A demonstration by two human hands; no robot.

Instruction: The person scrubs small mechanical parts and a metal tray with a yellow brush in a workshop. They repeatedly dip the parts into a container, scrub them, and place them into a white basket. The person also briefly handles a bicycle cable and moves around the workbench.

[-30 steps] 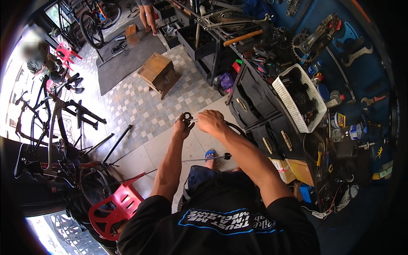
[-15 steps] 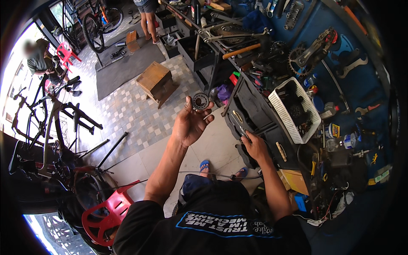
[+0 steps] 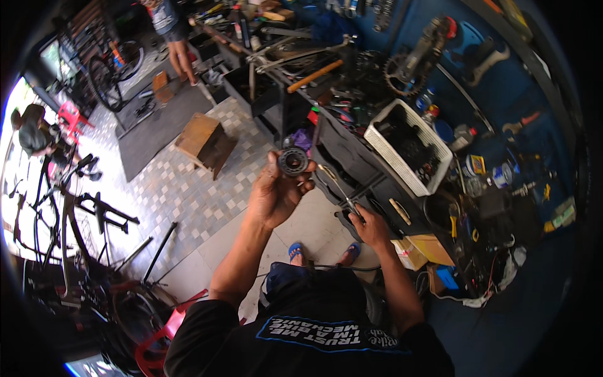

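Note:
In front of me, my left hand (image 3: 275,200) is closed round the lower edge of a dark, round, hollow metal part (image 3: 282,166) with a notched rim. Its open face is turned up toward me, the thumb on one side and fingers on the other. Lower and to the right, my right hand (image 3: 372,227) grips a thin metal-shafted tool (image 3: 341,189), its exact kind unclear. That shaft points up and left toward the round part, and a gap shows between them.
A black drawer cabinet (image 3: 358,154) stands close on the right, topped by a white plastic basket (image 3: 408,180) of dark parts. Beyond my left hand is a wooden box (image 3: 198,139). Red chair (image 3: 164,336) and bike frames (image 3: 75,207) lie left. Two people (image 3: 166,22) are farther off.
The view has shifted, so the surroundings sit farther left. The tool's tip has come nearer the round part, which stays in my left hand.

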